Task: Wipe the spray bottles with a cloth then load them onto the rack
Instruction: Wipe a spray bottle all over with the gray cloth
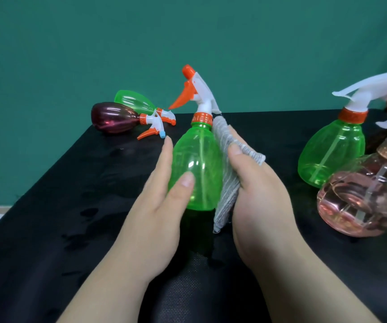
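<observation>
left hand [162, 206] grips upright green bottle [199, 164] mid-table, fingers [168, 150] partly hidden behind it. right hand [255, 194] pinches grey cloth [227, 194] against its side. pink bottle [360, 201] cut off at right edge. black table [71, 183], teal wall [187, 31].

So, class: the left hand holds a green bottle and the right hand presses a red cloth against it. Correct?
Not quite: the head view shows the cloth is grey. The left hand holds the green bottle; the right hand presses the cloth against it.
</observation>
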